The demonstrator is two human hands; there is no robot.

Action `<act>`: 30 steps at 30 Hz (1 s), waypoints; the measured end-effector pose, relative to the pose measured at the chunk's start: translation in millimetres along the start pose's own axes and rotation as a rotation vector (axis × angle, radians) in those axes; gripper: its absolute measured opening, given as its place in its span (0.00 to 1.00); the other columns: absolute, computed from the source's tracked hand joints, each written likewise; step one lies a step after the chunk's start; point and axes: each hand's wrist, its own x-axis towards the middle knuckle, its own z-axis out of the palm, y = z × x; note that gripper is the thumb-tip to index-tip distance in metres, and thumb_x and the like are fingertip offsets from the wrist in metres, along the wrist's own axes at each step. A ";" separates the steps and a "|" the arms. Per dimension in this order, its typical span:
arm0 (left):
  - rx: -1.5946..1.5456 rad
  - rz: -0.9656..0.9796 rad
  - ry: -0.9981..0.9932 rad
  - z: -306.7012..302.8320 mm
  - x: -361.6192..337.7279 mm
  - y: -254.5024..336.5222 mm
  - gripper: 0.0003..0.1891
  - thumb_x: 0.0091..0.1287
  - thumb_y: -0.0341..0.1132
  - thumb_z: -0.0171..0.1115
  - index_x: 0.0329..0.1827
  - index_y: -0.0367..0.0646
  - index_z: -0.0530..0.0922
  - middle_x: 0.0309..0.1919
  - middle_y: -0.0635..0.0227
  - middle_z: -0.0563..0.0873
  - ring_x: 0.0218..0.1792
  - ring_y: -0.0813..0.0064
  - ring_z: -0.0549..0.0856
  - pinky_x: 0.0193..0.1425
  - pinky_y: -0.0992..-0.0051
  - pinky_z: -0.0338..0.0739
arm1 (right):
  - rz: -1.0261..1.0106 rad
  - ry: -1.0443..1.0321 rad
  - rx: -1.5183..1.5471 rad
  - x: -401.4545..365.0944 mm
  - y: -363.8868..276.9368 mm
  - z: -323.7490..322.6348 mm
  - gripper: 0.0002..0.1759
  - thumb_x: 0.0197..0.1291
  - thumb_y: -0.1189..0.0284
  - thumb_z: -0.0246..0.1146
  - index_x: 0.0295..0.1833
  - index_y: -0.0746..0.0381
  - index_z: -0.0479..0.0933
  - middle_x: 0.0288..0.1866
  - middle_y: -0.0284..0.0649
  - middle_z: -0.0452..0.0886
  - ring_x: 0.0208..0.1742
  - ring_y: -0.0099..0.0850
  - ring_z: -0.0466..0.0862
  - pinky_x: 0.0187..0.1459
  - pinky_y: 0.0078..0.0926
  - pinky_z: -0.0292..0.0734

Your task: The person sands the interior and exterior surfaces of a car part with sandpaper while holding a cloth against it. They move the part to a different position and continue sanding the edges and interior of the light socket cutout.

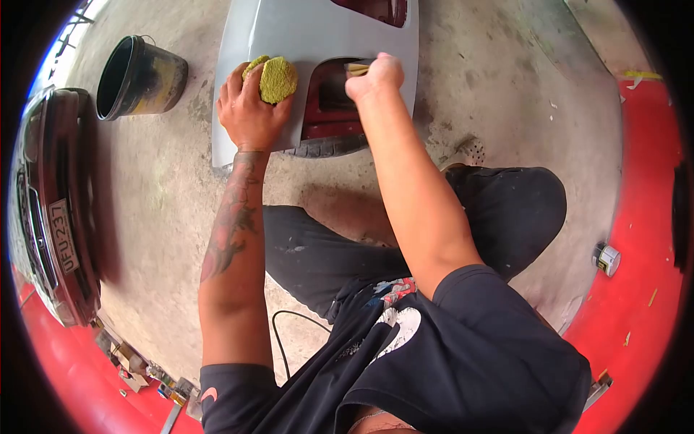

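A grey car body panel [289, 32] is in front of me, with a dark red cavity [322, 116] in its cut-out and a tyre [325, 148] below. My left hand [253, 112] rests on the left part of the panel, fingers curled round a yellow-green, rough-textured sponge [279, 81]. At the upper edge of the cut-out, my right hand [377, 75] is closed on a thin, tan, strip-like piece [356, 69]. Most of that piece is hidden by the fingers, so its kind cannot be made out.
A black bucket [163, 79] stands on the concrete floor at upper left. Beyond it, at far left, is a dark car [54, 210] with a number plate. A small can [606, 259] sits at right by the red strip [650, 195]. A black cable [278, 336] lies near my legs.
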 end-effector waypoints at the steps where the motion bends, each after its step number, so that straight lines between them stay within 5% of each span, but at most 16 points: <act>1: 0.012 0.009 0.003 2.0 0.3 -1.5 0.26 0.49 0.46 0.75 0.54 0.54 0.85 0.58 0.69 0.84 0.57 0.59 0.82 0.63 0.59 0.74 | -0.044 -0.042 -0.023 -15.7 5.7 8.0 0.10 0.73 0.70 0.51 0.52 0.62 0.73 0.49 0.42 0.81 0.49 0.39 0.84 0.49 0.42 0.83; 2: 0.026 0.016 0.000 3.2 -0.9 -2.8 0.26 0.49 0.46 0.75 0.54 0.53 0.85 0.58 0.69 0.84 0.57 0.59 0.82 0.63 0.59 0.74 | -0.035 -0.041 -0.126 -35.7 16.1 6.5 0.07 0.71 0.69 0.54 0.48 0.60 0.73 0.44 0.39 0.82 0.43 0.34 0.83 0.43 0.33 0.80; 4: 0.028 0.018 -0.011 2.9 0.5 -2.4 0.25 0.49 0.45 0.74 0.53 0.53 0.85 0.58 0.69 0.85 0.58 0.59 0.82 0.64 0.59 0.74 | -0.237 -0.139 -0.338 -50.8 59.4 -2.6 0.12 0.68 0.70 0.57 0.53 0.63 0.73 0.53 0.39 0.79 0.54 0.28 0.77 0.56 0.31 0.74; 5: 0.032 0.020 -0.018 2.4 0.4 -2.1 0.24 0.50 0.43 0.73 0.53 0.52 0.85 0.58 0.69 0.85 0.58 0.59 0.82 0.64 0.59 0.73 | -0.154 -0.310 -0.488 -65.9 56.9 -14.6 0.23 0.67 0.70 0.57 0.65 0.66 0.71 0.63 0.41 0.76 0.64 0.30 0.72 0.67 0.33 0.67; 7: 0.018 0.032 -0.025 1.7 -0.6 -2.9 0.24 0.50 0.41 0.73 0.53 0.52 0.85 0.58 0.68 0.85 0.59 0.59 0.82 0.64 0.59 0.73 | -0.305 -0.369 -0.776 -89.7 63.7 -29.4 0.38 0.67 0.69 0.57 0.82 0.65 0.58 0.66 0.44 0.77 0.66 0.35 0.74 0.72 0.33 0.62; 9: 0.002 0.050 -0.024 1.9 0.1 -4.3 0.24 0.50 0.39 0.72 0.53 0.52 0.85 0.57 0.68 0.85 0.60 0.59 0.82 0.65 0.58 0.73 | -0.009 -0.500 -0.905 -113.0 28.5 -45.0 0.37 0.67 0.69 0.56 0.80 0.68 0.60 0.69 0.50 0.76 0.69 0.37 0.74 0.70 0.33 0.66; 10: -0.004 0.060 -0.027 2.4 0.6 -3.8 0.24 0.50 0.38 0.71 0.54 0.53 0.85 0.57 0.68 0.85 0.60 0.58 0.82 0.65 0.58 0.73 | -0.018 -0.509 -0.905 -106.6 23.6 -48.6 0.37 0.67 0.69 0.56 0.80 0.68 0.60 0.69 0.50 0.76 0.69 0.37 0.74 0.70 0.33 0.66; 12: 0.008 0.088 -0.059 -1.4 0.3 -2.8 0.23 0.54 0.38 0.69 0.56 0.50 0.84 0.60 0.66 0.84 0.61 0.57 0.82 0.65 0.58 0.73 | 0.145 -0.469 -0.627 -87.3 23.7 -60.4 0.28 0.68 0.68 0.59 0.71 0.66 0.71 0.55 0.42 0.82 0.54 0.32 0.80 0.57 0.35 0.75; 13: 0.010 0.093 -0.047 -2.5 1.4 -2.2 0.23 0.54 0.38 0.69 0.56 0.50 0.84 0.60 0.66 0.84 0.61 0.57 0.82 0.65 0.58 0.73 | 0.253 -0.396 -0.475 -77.9 22.9 -49.5 0.17 0.70 0.67 0.59 0.59 0.65 0.77 0.49 0.40 0.82 0.49 0.33 0.82 0.52 0.38 0.77; 17: 0.020 0.080 -0.041 -2.0 -0.1 -0.4 0.24 0.53 0.38 0.70 0.56 0.51 0.84 0.60 0.66 0.84 0.61 0.56 0.82 0.65 0.58 0.73 | 0.315 -0.275 -0.028 -62.7 8.5 -2.2 0.12 0.76 0.70 0.52 0.56 0.64 0.75 0.55 0.43 0.82 0.56 0.37 0.83 0.61 0.43 0.78; 19: 0.026 0.067 -0.042 -3.2 -1.4 1.7 0.24 0.52 0.38 0.70 0.56 0.51 0.84 0.59 0.66 0.84 0.61 0.56 0.82 0.65 0.58 0.73 | 0.211 -0.228 -0.066 -67.0 25.1 -2.5 0.13 0.74 0.69 0.54 0.56 0.65 0.74 0.57 0.45 0.82 0.60 0.39 0.82 0.65 0.39 0.75; 21: -0.015 0.024 -0.031 -3.0 -0.1 4.6 0.25 0.50 0.35 0.70 0.56 0.56 0.85 0.58 0.68 0.84 0.61 0.58 0.81 0.66 0.58 0.72 | -0.156 -0.445 -0.466 -75.2 56.3 -29.1 0.17 0.72 0.69 0.57 0.61 0.67 0.74 0.57 0.42 0.82 0.61 0.36 0.80 0.66 0.34 0.72; 23: -0.005 0.024 -0.029 -1.9 0.5 3.7 0.25 0.51 0.37 0.70 0.56 0.54 0.84 0.58 0.67 0.84 0.60 0.57 0.82 0.65 0.58 0.73 | -0.514 -0.392 -0.981 -77.2 73.8 -53.8 0.31 0.67 0.68 0.61 0.74 0.67 0.69 0.56 0.40 0.81 0.55 0.30 0.78 0.60 0.28 0.71; 27: 0.010 0.060 -0.027 -3.4 -0.2 2.2 0.24 0.52 0.38 0.71 0.56 0.51 0.84 0.59 0.67 0.84 0.59 0.57 0.82 0.65 0.58 0.74 | 0.168 -0.465 -0.985 -82.3 9.6 -85.1 0.25 0.70 0.70 0.55 0.70 0.63 0.74 0.56 0.42 0.83 0.55 0.33 0.84 0.59 0.30 0.78; 28: 0.015 0.057 -0.016 -2.7 2.7 1.7 0.24 0.52 0.38 0.71 0.56 0.51 0.84 0.59 0.67 0.84 0.59 0.57 0.82 0.65 0.58 0.74 | 0.248 -0.464 -0.576 -80.5 -3.5 -81.6 0.21 0.72 0.72 0.52 0.67 0.62 0.77 0.55 0.41 0.84 0.52 0.33 0.85 0.55 0.33 0.82; 30: -0.010 0.026 -0.037 -2.8 0.2 3.9 0.25 0.51 0.37 0.72 0.56 0.56 0.85 0.58 0.68 0.84 0.60 0.59 0.81 0.65 0.58 0.73 | -0.104 -0.434 -0.699 -61.9 -25.0 -75.8 0.22 0.72 0.73 0.50 0.67 0.62 0.77 0.60 0.44 0.83 0.61 0.34 0.83 0.61 0.36 0.81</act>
